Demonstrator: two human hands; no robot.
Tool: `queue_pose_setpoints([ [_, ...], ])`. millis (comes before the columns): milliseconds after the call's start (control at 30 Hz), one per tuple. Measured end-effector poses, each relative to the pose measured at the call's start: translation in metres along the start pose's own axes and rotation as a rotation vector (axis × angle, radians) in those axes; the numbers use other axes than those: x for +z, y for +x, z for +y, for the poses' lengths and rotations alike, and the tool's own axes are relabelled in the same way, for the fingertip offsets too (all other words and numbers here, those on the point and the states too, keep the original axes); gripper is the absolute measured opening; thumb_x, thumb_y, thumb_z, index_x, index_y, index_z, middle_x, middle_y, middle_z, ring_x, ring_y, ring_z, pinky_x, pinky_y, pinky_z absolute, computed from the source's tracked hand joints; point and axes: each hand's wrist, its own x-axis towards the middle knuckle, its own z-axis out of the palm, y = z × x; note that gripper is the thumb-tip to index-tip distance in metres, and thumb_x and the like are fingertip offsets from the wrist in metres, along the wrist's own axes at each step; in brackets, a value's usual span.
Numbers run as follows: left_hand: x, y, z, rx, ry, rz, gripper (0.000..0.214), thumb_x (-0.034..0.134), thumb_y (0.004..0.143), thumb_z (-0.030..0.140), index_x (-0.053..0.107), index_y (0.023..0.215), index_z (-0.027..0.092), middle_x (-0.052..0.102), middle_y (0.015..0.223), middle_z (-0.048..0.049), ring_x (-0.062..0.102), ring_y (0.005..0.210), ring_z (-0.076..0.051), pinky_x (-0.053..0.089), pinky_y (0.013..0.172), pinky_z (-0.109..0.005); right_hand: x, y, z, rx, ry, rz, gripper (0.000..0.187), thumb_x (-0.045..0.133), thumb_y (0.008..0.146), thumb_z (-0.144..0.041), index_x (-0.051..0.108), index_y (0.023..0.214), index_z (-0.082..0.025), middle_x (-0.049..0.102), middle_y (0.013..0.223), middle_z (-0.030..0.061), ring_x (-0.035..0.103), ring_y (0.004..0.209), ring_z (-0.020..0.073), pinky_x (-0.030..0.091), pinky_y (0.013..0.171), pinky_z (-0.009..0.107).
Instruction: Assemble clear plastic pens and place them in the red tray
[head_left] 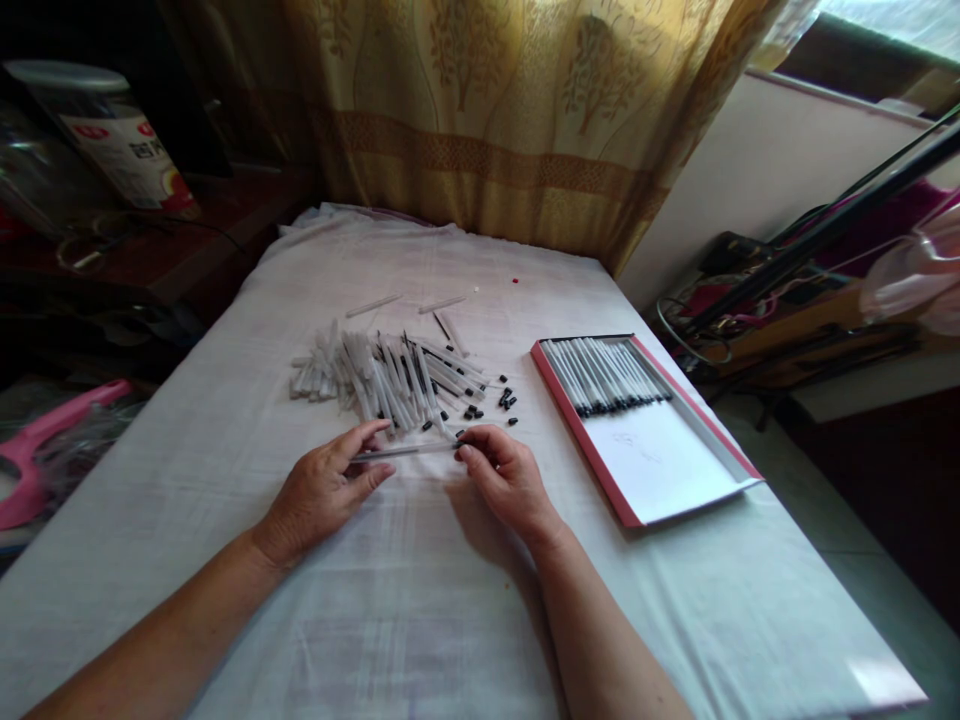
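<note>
A clear pen barrel with a dark refill inside, a pen (pixel 409 452), lies level between my two hands just above the cloth. My left hand (pixel 319 490) holds its left end, with thumb and forefinger apart at the tips and the pen running into the palm. At the other end, my right hand (pixel 510 480) pinches the pen's tip by a small black part, mostly hidden by the fingers. Just beyond my hands is a heap of clear pen barrels (pixel 375 375). Small black caps (pixel 507 398) are scattered at the heap's right side.
To the right lies a shallow red-edged box (pixel 637 490) with a row of pens (pixel 604 375) along its far part. Two loose clear tubes (pixel 373 305) lie behind the heap. A curtain (pixel 480 110) hangs behind the table; a labelled jar (pixel 112 140) stands at far left.
</note>
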Motion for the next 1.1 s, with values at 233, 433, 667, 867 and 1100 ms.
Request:
queue_pose_setpoints([
  [233,-0.0019,0.0001,-0.0008,0.001,0.025,0.0,0.038,0.047,0.092,0.051,0.07,0.087,0.02,0.072,0.075,-0.0006,0.068,0.067,-0.015,0.051,0.066,-0.021,0.0016,0.0007,0.0005,-0.01,0.046,0.013,0.011,0.059,0.086,-0.028,0.065,0.091,-0.02,0.07,0.08,0.0034,0.063,0.07,0.0153,0.049,0.066,0.026],
  [433,-0.002,-0.0004,-0.0012,-0.004,0.008,0.014,0.038,0.055,0.088,0.053,0.067,0.106,0.021,0.074,0.096,-0.0037,0.071,0.08,-0.017,0.053,0.072,-0.023,0.0028,0.0004,0.0019,0.024,0.087,0.021,0.011,0.059,0.087,-0.028,0.065,0.092,-0.02,0.069,0.08,0.0029,0.062,0.069,0.0147,0.049,0.064,0.026],
  [667,-0.002,0.0001,-0.0027,0.024,0.021,0.007,0.032,0.05,0.092,0.046,0.068,0.088,0.021,0.071,0.075,-0.0002,0.068,0.068,-0.015,0.051,0.066,-0.022,0.0031,-0.0005,0.0007,0.023,0.101,0.017,0.011,0.059,0.087,-0.029,0.065,0.09,-0.02,0.068,0.079,0.0026,0.06,0.066,0.014,0.047,0.061,0.025],
  [867,-0.0025,-0.0012,-0.0031,0.0,0.008,0.005,0.032,0.056,0.088,0.048,0.067,0.104,0.022,0.074,0.094,-0.0022,0.07,0.077,-0.016,0.054,0.069,-0.022,0.0051,-0.0002,0.0006,0.033,0.153,0.03,0.011,0.059,0.087,-0.03,0.064,0.09,-0.02,0.068,0.077,0.0022,0.059,0.064,0.0136,0.048,0.061,0.025],
  [1100,-0.0024,0.0005,-0.0019,0.031,0.011,-0.005,0.03,0.05,0.092,0.044,0.069,0.087,0.021,0.071,0.075,0.0,0.068,0.067,-0.015,0.051,0.065,-0.021,0.008,0.0003,0.0029,0.042,0.18,0.032,0.011,0.059,0.087,-0.029,0.064,0.091,-0.02,0.068,0.077,0.0024,0.06,0.065,0.0137,0.047,0.061,0.025],
])
